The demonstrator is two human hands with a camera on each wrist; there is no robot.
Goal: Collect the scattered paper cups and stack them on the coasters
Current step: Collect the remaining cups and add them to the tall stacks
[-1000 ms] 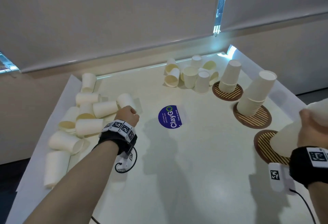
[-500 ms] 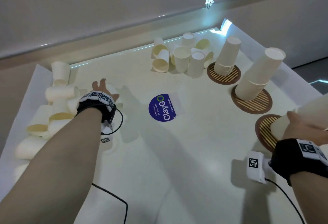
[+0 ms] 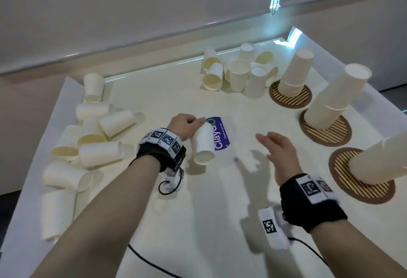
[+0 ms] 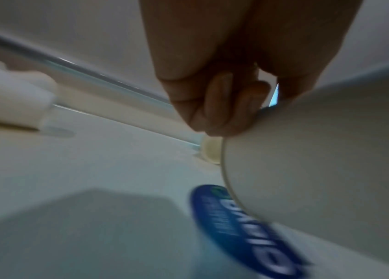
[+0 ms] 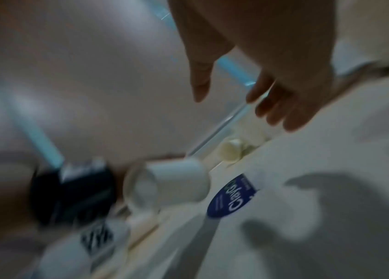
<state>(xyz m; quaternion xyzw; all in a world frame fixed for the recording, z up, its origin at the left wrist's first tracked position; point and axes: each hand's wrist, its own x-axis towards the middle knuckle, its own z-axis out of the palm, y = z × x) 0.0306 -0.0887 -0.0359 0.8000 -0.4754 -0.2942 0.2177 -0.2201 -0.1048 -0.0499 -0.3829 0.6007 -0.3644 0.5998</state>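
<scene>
My left hand [image 3: 189,124] grips one white paper cup [image 3: 203,145] by its base above the table's middle, mouth towards me; the same cup [image 4: 320,160] fills the left wrist view and shows blurred as the cup [image 5: 172,181] in the right wrist view. My right hand [image 3: 273,145] hovers with fingers spread and empty, just right of the cup. Three striped brown coasters stand at the right: the near coaster [image 3: 343,167] bears a tall leaning stack [image 3: 381,161], the middle coaster [image 3: 330,132] another stack [image 3: 339,99], the far coaster [image 3: 293,99] a shorter stack [image 3: 295,73].
Several loose cups lie in a heap [image 3: 92,143] along the table's left edge, and a second cluster [image 3: 240,73] sits at the back centre. A blue round sticker [image 3: 221,134] marks the table's middle. A wall and blinds rise behind; cables trail from both wristbands.
My left hand left the left heap and came to the middle holding one cup. My right hand let go of the near stack and swung left, fingers spread.
</scene>
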